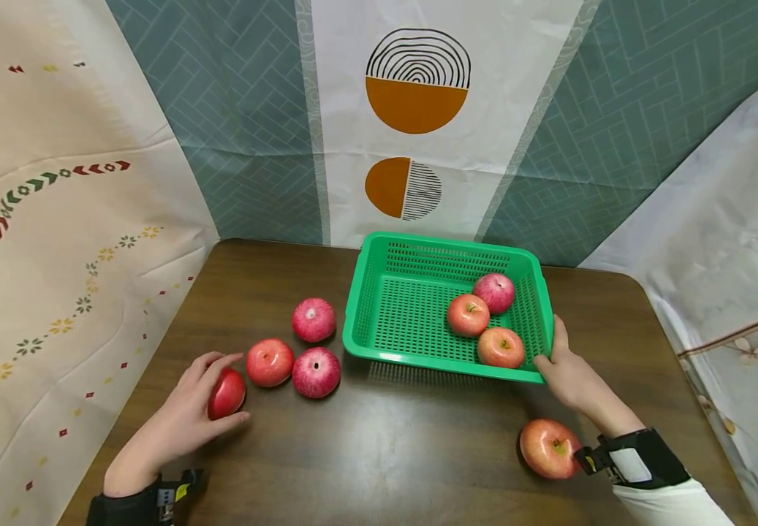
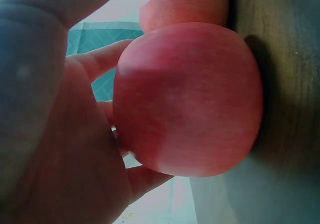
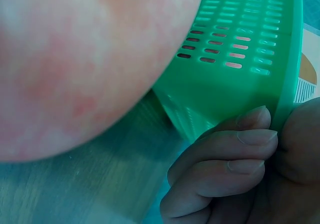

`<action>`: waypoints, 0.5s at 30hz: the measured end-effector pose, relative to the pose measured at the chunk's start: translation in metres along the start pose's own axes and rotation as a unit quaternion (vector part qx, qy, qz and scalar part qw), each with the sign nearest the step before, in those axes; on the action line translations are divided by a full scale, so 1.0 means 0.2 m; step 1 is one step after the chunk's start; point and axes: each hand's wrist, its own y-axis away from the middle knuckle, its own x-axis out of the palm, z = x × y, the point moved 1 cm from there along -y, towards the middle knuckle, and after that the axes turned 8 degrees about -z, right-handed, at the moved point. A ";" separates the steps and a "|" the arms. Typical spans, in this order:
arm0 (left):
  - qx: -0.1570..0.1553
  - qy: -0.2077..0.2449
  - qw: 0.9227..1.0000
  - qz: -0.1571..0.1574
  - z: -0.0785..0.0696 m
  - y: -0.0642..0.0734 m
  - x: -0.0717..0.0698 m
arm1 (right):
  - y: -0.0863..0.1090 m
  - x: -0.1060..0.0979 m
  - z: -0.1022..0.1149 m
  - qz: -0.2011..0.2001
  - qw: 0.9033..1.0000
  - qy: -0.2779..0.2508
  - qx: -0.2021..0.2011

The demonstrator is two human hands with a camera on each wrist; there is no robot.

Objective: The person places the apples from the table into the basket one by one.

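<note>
My left hand (image 1: 184, 409) is cupped loosely around a red apple (image 1: 226, 394) at the table's left. In the left wrist view, its fingers lie behind the apple (image 2: 190, 103), and the thumb stands apart from it. The apple rests on the table, close to another red apple (image 1: 270, 362). With the thumb over the rim and the fingers outside, my right hand (image 1: 576, 376) grips the near right corner of a green plastic basket (image 1: 411, 358). Inside the basket, toward the right, lie three apples (image 1: 468, 315). Curled fingers show by the basket wall (image 3: 215, 88) in the right wrist view.
Two darker pink-red apples (image 1: 314, 320) sit left of the basket. A large apple (image 1: 550, 448) lies on the table near my right wrist. The brown wooden table (image 1: 379, 453) meets a patterned cloth (image 1: 254, 146) at the back, with light cloths at both sides.
</note>
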 end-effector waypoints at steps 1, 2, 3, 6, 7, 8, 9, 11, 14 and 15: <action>0.001 0.000 1.000 -0.001 0.00 0.00 0.00 | 0.00 0.00 0.00 0.000 1.000 0.000 0.000; 0.002 0.001 1.000 -0.002 0.00 0.00 0.01 | 0.00 0.00 0.00 0.000 1.000 0.001 0.001; 0.005 0.000 1.000 -0.004 0.01 0.00 0.01 | 0.00 0.00 0.00 -0.001 1.000 0.002 0.002; 0.011 -0.002 1.000 -0.015 0.01 0.00 0.01 | 0.01 0.00 0.01 -0.001 1.000 0.004 0.003; 0.014 -0.004 1.000 -0.020 0.01 0.00 0.02 | 0.01 0.00 0.01 -0.001 1.000 0.003 0.004; 0.018 -0.007 1.000 -0.024 0.02 0.00 0.02 | 0.01 0.00 0.01 -0.001 1.000 0.003 0.005; 0.021 -0.009 0.999 -0.025 0.02 0.00 0.02 | 0.01 0.00 0.01 -0.001 1.000 0.002 0.006; 0.026 -0.015 0.999 -0.029 0.03 0.00 0.03 | 0.01 0.00 0.01 -0.002 1.000 0.000 0.007; 0.028 -0.024 0.999 -0.029 0.04 -0.01 0.03 | 0.01 0.00 0.01 -0.003 1.000 -0.001 0.007; 0.026 -0.026 0.999 -0.027 0.04 -0.01 0.04 | 0.01 0.00 0.01 -0.003 1.000 -0.001 0.007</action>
